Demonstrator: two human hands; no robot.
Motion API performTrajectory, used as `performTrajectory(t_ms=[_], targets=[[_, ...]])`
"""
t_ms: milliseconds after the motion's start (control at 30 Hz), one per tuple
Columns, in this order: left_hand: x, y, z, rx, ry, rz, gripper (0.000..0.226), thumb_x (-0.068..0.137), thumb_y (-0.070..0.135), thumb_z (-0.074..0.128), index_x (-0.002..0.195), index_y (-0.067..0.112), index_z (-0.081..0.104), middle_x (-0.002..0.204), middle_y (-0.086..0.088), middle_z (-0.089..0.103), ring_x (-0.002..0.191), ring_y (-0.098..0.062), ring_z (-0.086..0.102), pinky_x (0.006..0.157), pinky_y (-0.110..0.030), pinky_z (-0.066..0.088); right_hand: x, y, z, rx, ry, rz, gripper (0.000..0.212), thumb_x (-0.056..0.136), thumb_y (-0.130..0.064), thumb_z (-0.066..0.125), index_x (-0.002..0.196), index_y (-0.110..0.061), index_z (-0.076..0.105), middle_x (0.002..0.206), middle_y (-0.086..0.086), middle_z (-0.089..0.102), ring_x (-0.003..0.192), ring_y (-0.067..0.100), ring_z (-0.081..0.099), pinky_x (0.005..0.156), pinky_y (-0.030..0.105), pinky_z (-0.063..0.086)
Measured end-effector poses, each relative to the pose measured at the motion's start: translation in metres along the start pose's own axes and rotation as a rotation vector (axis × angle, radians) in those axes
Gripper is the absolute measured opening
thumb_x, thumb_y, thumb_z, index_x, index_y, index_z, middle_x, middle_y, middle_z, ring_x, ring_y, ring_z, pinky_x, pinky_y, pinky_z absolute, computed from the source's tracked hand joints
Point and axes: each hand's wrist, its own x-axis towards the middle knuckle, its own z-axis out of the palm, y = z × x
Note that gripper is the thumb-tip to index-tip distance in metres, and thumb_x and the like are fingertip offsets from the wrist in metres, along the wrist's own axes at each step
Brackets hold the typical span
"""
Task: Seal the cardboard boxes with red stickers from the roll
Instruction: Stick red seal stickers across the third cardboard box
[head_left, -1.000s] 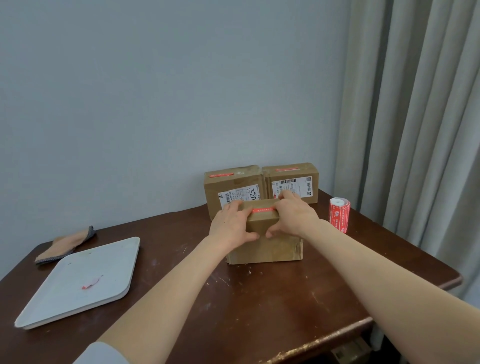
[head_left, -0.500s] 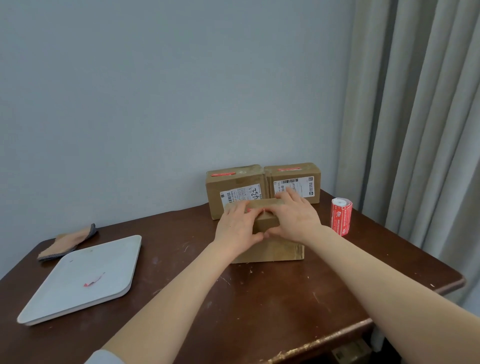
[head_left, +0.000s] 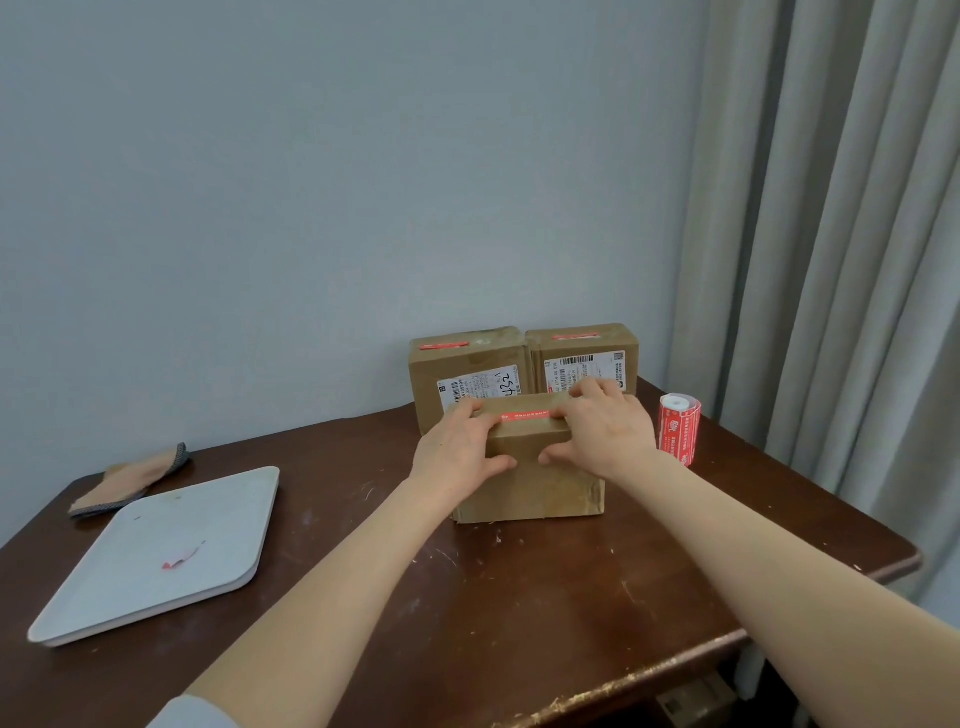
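A brown cardboard box (head_left: 540, 483) stands in the middle of the dark wooden table (head_left: 519, 597). A red sticker (head_left: 524, 415) lies along its top front edge. My left hand (head_left: 460, 449) rests on the box's left top corner, fingers on top and thumb on the front face. My right hand (head_left: 605, 434) rests on the right top corner the same way, fingers flat over the sticker's right end. Behind stand two more boxes (head_left: 467, 371) (head_left: 584, 358), each with a red sticker on top. The red sticker roll (head_left: 678, 435) stands upright to the right.
A white tray (head_left: 156, 556) with a red scrap lies at the left. Behind it sits a tan cloth pad (head_left: 130, 480). A wall rises behind the table and grey curtains (head_left: 831, 260) hang at the right. The table's front edge is chipped.
Both hands have slid apart along the box top, left hand leftward and right hand rightward, so the red sticker between them shows again. The box has stayed in place.
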Motion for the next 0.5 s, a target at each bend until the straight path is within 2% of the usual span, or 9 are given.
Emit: performTrajectory(t_ms=[200, 333, 500], targets=[[0.004, 0.002, -0.002, -0.006, 0.02, -0.043, 0.067, 0.076, 0.051, 0.069, 0.128, 0.015, 0.05, 0.127, 0.002, 0.047, 0.112, -0.015, 0.051, 0.089, -0.031, 0.049, 0.0, -0.001, -0.004, -0.03, 0.024, 0.017, 0.071, 0.069, -0.067, 0.068, 0.124, -0.023, 0.057, 0.13, 0.003, 0.046, 0.125, 0.025, 0.039, 0.101, 0.04, 0.037], [0.003, 0.001, 0.001, 0.063, -0.005, 0.051, 0.067, 0.08, 0.051, 0.065, 0.139, 0.029, 0.04, 0.14, 0.002, 0.039, 0.127, -0.018, 0.039, 0.094, -0.035, 0.046, 0.001, -0.004, 0.003, -0.002, -0.036, -0.047, 0.065, 0.075, -0.062, 0.066, 0.132, -0.031, 0.053, 0.136, 0.003, 0.042, 0.132, 0.026, 0.033, 0.106, 0.04, 0.032], [0.011, 0.003, -0.006, 0.113, -0.019, -0.002, 0.068, 0.076, 0.055, 0.067, 0.131, 0.021, 0.045, 0.135, -0.001, 0.042, 0.121, -0.019, 0.043, 0.091, -0.035, 0.047, 0.005, -0.003, -0.001, -0.011, -0.016, -0.005, 0.073, 0.069, -0.066, 0.068, 0.128, -0.026, 0.053, 0.132, 0.005, 0.042, 0.127, 0.026, 0.036, 0.103, 0.04, 0.035]])
